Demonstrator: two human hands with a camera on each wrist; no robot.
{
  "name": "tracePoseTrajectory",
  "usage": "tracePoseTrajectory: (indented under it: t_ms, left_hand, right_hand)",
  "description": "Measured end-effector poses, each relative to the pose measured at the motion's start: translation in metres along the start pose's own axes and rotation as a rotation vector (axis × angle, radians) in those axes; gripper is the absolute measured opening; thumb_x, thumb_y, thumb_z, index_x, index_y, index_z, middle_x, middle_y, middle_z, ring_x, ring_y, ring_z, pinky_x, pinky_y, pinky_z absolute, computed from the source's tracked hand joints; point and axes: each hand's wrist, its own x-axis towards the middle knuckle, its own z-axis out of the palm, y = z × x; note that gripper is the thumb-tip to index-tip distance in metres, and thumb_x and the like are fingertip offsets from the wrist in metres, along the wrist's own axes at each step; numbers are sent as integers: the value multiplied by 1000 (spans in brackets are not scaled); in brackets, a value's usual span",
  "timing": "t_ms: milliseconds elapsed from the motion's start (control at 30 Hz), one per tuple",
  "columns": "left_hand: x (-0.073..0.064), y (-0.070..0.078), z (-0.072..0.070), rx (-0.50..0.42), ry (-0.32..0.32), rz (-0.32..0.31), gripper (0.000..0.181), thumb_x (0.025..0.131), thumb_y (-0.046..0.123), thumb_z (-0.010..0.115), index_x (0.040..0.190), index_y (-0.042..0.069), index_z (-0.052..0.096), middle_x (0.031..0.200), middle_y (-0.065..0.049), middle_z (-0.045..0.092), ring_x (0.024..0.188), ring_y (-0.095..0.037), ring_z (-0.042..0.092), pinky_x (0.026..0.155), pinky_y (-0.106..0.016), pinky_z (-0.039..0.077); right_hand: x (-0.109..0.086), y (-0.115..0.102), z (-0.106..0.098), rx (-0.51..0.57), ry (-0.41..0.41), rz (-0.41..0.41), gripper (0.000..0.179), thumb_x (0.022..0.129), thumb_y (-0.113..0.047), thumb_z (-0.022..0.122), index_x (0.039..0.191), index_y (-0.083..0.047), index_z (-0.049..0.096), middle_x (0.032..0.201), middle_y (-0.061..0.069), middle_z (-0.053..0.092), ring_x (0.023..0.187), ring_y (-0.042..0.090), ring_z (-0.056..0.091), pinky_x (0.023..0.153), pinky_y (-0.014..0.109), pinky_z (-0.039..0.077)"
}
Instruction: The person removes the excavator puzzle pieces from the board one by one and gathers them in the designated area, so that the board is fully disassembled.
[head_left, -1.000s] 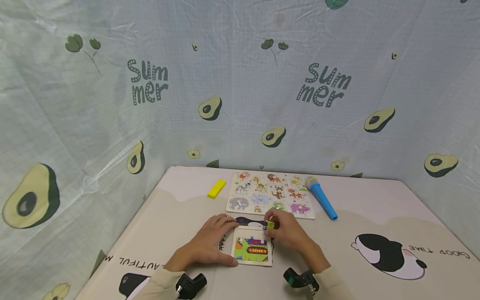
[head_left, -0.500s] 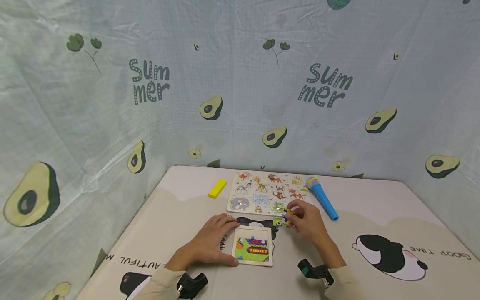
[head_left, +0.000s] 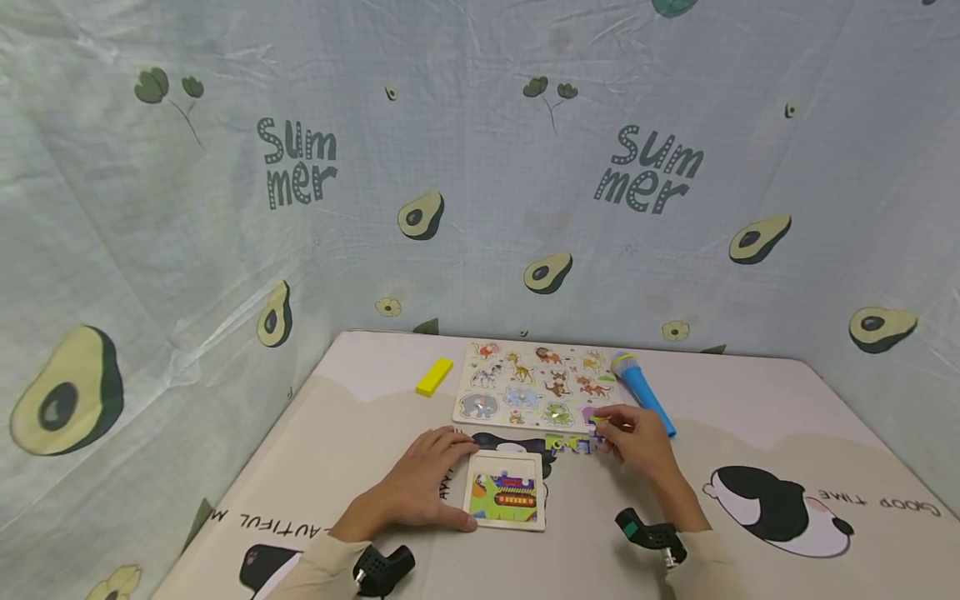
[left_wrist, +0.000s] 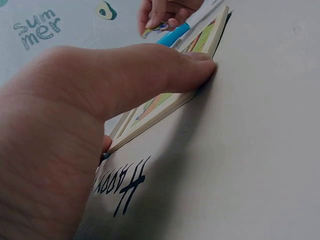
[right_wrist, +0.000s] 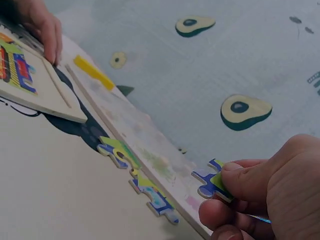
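Puzzle piece point(right_wrist: 210, 182) pinched by right hand point(head_left: 637, 442), near animal board point(head_left: 536, 388) and microphone point(head_left: 643, 390); left hand point(head_left: 420, 482), spread, touches tray point(head_left: 506, 464).

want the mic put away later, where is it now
In the head view, the blue microphone lies to the right of the animal puzzle board, just beyond the right hand.

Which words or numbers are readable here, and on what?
"SUM MER", twice, on the wall cloth.
"GOOD TIME", upside down, on the tablecloth.
"AUTIFUL M", upside down, tablecloth; left arm hides its start.
"HA", tablecloth, beside the left hand; rest unclear.
Faint wall marks, any print on the puzzle: unreadable.
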Motion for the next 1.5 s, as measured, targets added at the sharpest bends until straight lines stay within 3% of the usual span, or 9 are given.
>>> tracePoseTrajectory:
  t_ms: [367, 500, 967, 1233, 1500]
  left_hand:
    - [0, -1, 1, 0, 17, 4, 99, 66, 76, 74, 147, 22, 51, 151, 2, 46, 149, -29, 27, 123, -55, 19]
    - [1, -2, 2, 4, 18, 3, 100, 66, 76, 74, 147, 22, 51, 151, 2, 46, 149, -29, 27, 123, -55, 19]
    - [1, -1, 0, -5, 15, 3, 99, 66, 75, 75, 147, 23, 51, 151, 3, 45, 148, -29, 28, 123, -55, 20]
    - [0, -1, 2, -8, 15, -1, 100, 66, 75, 75, 147, 23, 51, 151, 3, 45, 148, -29, 28, 123, -56, 20]
    - [1, -1, 2, -7, 12, -4, 100, 66, 75, 75, 147, 23, 51, 151, 3, 45, 148, -28, 28, 123, -55, 20]
  right_hand:
    - [-1, 20, -5, -7, 16, 83, 17, 93, -6, 70, 108, 2, 72, 73, 6, 59, 61, 17, 57, 50, 23, 48]
    - [-1, 20, -4, -17, 16, 79, 15, 92, -5, 71, 105, 4, 72, 71, 6, 60, 60, 17, 56, 50, 22, 48]
    - [1, 21, -2, -230, 39, 72, 17, 86, -15, 78, 98, -2, 78, 79, 5, 66, 78, 21, 55, 61, 25, 44]
    - [1, 23, -2, -298, 64, 56, 16, 82, -15, 81, 89, -2, 76, 74, 4, 64, 71, 20, 55, 59, 26, 44]
    - [1, 26, -3, -271, 62, 58, 15, 82, -15, 81, 89, -3, 75, 69, 3, 61, 63, 17, 55, 53, 24, 44]
